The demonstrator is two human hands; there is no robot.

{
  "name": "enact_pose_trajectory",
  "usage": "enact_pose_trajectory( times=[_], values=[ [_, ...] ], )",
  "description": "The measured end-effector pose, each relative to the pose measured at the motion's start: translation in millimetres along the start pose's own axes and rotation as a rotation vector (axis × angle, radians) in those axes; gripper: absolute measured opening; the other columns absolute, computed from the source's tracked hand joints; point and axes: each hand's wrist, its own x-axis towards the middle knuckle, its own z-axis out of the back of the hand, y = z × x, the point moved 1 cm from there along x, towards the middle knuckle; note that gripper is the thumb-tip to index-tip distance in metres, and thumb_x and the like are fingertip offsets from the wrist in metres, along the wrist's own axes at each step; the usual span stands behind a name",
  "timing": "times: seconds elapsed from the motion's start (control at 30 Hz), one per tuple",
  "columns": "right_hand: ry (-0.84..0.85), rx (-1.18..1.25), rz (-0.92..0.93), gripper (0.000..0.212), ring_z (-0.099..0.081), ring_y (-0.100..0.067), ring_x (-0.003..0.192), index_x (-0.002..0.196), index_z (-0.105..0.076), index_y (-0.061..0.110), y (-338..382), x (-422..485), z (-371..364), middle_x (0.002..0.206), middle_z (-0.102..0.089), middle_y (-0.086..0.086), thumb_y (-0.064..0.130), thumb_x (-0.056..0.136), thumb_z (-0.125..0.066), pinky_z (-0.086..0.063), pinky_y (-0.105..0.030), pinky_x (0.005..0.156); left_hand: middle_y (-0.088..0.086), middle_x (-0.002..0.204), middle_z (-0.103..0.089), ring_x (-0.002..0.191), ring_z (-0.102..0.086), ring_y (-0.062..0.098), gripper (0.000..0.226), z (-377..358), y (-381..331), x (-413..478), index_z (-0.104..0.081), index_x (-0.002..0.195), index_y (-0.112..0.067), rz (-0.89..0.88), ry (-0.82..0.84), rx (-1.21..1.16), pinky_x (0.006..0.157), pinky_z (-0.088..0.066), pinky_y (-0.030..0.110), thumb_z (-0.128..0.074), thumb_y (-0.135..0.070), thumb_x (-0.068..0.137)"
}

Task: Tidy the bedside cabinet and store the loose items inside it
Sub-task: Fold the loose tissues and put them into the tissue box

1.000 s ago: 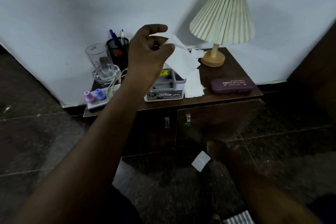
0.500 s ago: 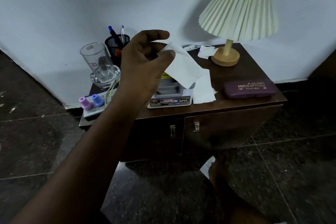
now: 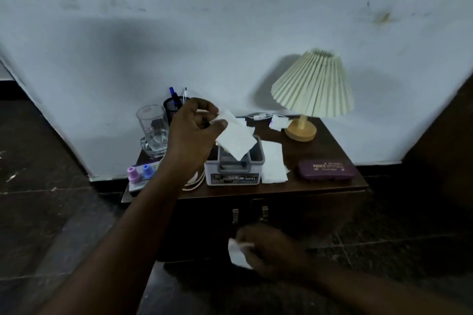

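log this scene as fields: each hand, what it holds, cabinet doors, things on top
left hand: pinches a white tissue above the grey box
right hand: holds a small white paper in front of the cabinet doors
cabinet doors: both shut
on top: lamp, glasses case, glass, pen cup, second tissue

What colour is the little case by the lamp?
The case is purple with gold letters, seen in the head view.

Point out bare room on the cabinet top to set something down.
Bare wood lies between the lamp base and the purple case. The left end, with glass, pen cup and bottles, is crowded.
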Motion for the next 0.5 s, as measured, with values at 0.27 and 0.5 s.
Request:
enact_pose_trajectory(
  times=[0.27,0.5],
  values=[
    [-0.286,0.214,-0.052,0.025,-0.068,-0.011,0.084,0.104,-0.064,0.030,74.2,50.7,160.4,0.095,-0.071,0.008,0.019,0.087,-0.078,-0.051,-0.026,0.072,0.003,0.088,-0.080,0.085,-0.075,0.018,0.013,9.8,14.8,-10.6,-0.082,0.087,-0.014,-0.011,0.074,0.156,0.082,-0.060,0.046,-0.078,-0.001,0.086],
    [-0.181,0.257,-0.114,0.012,-0.070,-0.023,0.079,0.101,-0.067,0.020,63.3,75.2,161.5,0.094,-0.071,-0.005,0.014,0.092,-0.070,-0.058,-0.038,0.069,-0.001,0.092,-0.081,0.085,-0.076,0.017,0.023,5.4,3.2,-17.7,-0.083,0.096,-0.015,-0.005,0.245,0.122,0.074,-0.059,0.033,-0.066,0.000,0.093]
  ],
)
